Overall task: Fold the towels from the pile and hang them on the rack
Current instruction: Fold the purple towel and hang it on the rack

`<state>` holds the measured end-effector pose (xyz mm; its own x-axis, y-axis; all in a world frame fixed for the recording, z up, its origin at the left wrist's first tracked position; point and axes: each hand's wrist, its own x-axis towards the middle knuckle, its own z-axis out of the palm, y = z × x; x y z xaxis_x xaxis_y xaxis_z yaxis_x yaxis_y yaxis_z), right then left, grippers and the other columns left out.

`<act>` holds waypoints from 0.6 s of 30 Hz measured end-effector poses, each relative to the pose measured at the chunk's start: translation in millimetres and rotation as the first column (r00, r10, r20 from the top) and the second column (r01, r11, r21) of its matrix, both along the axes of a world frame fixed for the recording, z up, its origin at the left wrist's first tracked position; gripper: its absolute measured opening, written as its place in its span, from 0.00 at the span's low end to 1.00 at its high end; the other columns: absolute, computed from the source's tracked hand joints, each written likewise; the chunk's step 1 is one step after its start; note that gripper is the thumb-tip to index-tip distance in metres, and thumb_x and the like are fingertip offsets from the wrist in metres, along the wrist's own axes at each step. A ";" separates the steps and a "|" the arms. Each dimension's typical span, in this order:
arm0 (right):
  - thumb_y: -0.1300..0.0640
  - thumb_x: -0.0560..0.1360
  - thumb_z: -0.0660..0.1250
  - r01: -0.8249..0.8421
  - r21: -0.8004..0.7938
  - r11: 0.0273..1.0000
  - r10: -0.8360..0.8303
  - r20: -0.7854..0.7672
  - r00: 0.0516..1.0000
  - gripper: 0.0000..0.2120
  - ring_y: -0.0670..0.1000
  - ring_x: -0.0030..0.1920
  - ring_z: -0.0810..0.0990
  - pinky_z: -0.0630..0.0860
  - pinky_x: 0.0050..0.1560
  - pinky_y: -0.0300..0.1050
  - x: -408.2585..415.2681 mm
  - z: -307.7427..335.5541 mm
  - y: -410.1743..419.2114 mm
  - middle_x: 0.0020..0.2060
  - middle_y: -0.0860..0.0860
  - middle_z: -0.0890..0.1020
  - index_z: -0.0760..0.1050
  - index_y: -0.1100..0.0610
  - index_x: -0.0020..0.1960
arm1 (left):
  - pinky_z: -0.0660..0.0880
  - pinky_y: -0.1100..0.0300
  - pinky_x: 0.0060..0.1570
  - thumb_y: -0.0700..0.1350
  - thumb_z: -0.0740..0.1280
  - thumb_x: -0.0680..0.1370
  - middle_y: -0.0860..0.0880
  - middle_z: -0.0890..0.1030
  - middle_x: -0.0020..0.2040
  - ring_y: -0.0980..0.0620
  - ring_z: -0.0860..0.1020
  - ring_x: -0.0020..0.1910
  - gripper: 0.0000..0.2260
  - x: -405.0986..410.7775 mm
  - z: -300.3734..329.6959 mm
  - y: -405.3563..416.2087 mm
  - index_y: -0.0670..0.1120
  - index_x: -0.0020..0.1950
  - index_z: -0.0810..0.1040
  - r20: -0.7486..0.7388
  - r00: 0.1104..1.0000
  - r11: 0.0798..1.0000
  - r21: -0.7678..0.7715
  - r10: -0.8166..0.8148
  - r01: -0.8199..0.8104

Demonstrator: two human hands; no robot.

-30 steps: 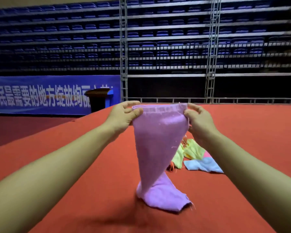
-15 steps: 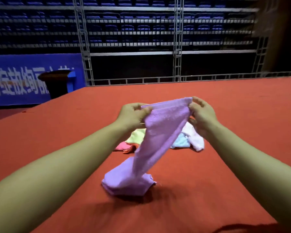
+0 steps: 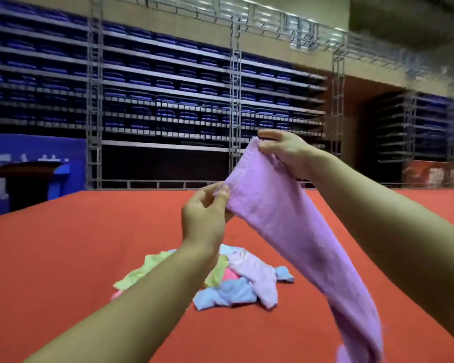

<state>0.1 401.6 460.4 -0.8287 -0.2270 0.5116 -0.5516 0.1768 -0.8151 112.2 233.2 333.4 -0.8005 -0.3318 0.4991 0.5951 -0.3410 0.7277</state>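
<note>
Both forearms reach fwd from the bottom edge. Purple towel (image 3: 294,231) hangs in a long strip, its lower end trailing off toward the bottom-right corner, blurred there; can't tell if it touches the red surface (image 3: 63,244). Left hand (image 3: 205,218), lower of the two, pinches the towel's near top corner btwn thumb & fingertips. Right hand (image 3: 286,150), higher up, grips the other top corner w/ thumb & curled fingers, so the top edge slants up to the right. Under & beyond the left forearm, the pile of towels (image 3: 233,281) lies on the red surface: yellow-green, pink, pale blue, light pink, all crumpled together, apart from the held one. Farther back left, a dark lectern (image 3: 26,179) in front of a blue banner (image 3: 34,150). Behind that, grey metal truss (image 3: 235,100) & rows of blue seats (image 3: 163,82).
</note>
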 end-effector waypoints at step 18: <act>0.67 0.76 0.65 -0.500 0.543 0.674 0.443 0.244 0.863 0.20 0.48 0.37 0.75 0.73 0.42 0.42 34.7 -407.3 -377.1 0.41 0.53 0.80 0.71 0.59 0.67 | 0.74 0.53 0.52 0.54 0.66 0.77 0.65 0.80 0.40 0.52 0.79 0.50 0.15 152.3 -328.9 -279.0 0.63 0.63 0.70 0.410 0.398 0.473 -0.879 0.821 -0.068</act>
